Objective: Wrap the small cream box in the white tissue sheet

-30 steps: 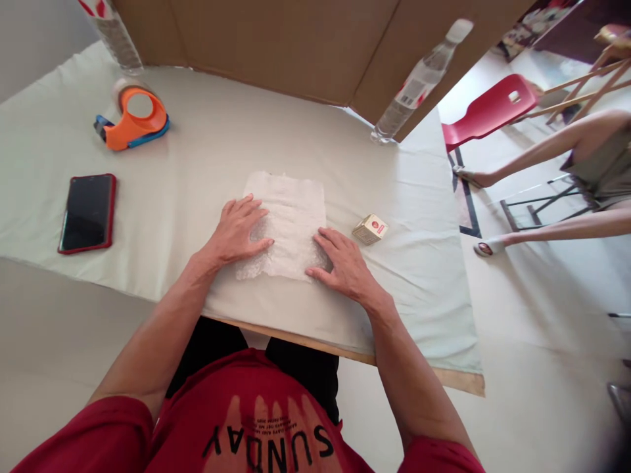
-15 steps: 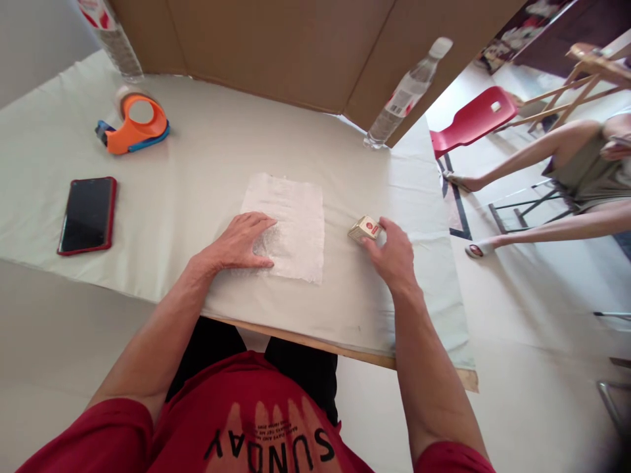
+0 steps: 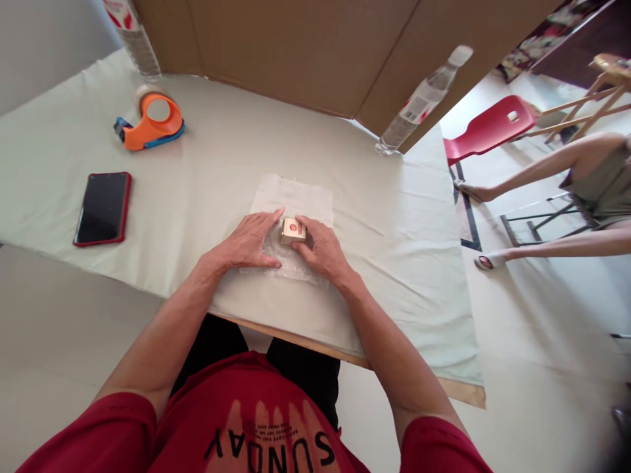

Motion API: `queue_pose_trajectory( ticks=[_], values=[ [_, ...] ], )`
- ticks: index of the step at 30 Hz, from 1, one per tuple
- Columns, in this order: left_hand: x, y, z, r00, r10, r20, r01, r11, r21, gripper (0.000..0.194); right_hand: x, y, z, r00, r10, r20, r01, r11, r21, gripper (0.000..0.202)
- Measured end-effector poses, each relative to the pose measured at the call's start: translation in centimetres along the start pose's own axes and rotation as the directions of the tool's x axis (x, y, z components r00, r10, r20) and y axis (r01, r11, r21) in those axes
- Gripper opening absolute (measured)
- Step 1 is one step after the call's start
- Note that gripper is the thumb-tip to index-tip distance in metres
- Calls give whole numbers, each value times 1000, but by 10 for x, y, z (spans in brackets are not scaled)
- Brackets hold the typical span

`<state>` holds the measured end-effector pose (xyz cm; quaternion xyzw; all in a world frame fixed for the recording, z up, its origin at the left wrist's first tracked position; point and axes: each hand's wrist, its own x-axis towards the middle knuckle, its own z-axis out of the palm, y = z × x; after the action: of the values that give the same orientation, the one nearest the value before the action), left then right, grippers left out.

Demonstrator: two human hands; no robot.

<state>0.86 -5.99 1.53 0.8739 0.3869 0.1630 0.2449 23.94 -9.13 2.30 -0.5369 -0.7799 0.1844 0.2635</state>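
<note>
Box (image 3: 293,230) between right fingers (image 3: 304,251), bubble wrap (image 3: 302,195) beneath, left hand (image 3: 245,243) near

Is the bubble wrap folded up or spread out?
Spread out: the bubble wrap lies flat on the table, its far edge showing. The right hand holds a small box over it.

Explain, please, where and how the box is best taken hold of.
Probably grip the box across its near and far sides, coming from the right: its straight sides suit a pinch, and the right hand holds it so, thumb at the near side.
</note>
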Motion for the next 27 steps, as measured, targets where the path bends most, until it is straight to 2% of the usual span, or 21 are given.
queue_pose_trajectory(
  ticks=[3, 13, 17, 21, 24, 27],
  values=[
    [0, 1, 0, 1000, 9, 2, -9, 1000, -4, 112, 0, 10, 10, 999, 5, 51, -4, 1000, -16, 56],
    [-1, 2, -2, 1000, -12, 24, 12, 1000, 10, 106, -1, 13, 16, 999, -49, -2, 49, 998, -38, 56],
    [-2, 2, -2, 1000, -3, 7, 3, 1000, 1, 103, -4, 11, 8, 998, -65, 11, 65, 997, -35, 61],
    [-1, 2, -3, 998, 6, -62, -8, 999, -33, 81, -28, -4, -17, 994, -109, -26, 106, 991, -83, 68],
    [0, 2, -3, 984, 16, -179, -25, 999, -47, 64, -51, -16, -27, 971, -227, 81, 239, 951, -198, 56],
    [1, 4, -4, 966, 55, -254, -80, 993, -90, 46, -63, -19, -17, 948, -293, 122, 317, 892, -323, 31]
  ],
)
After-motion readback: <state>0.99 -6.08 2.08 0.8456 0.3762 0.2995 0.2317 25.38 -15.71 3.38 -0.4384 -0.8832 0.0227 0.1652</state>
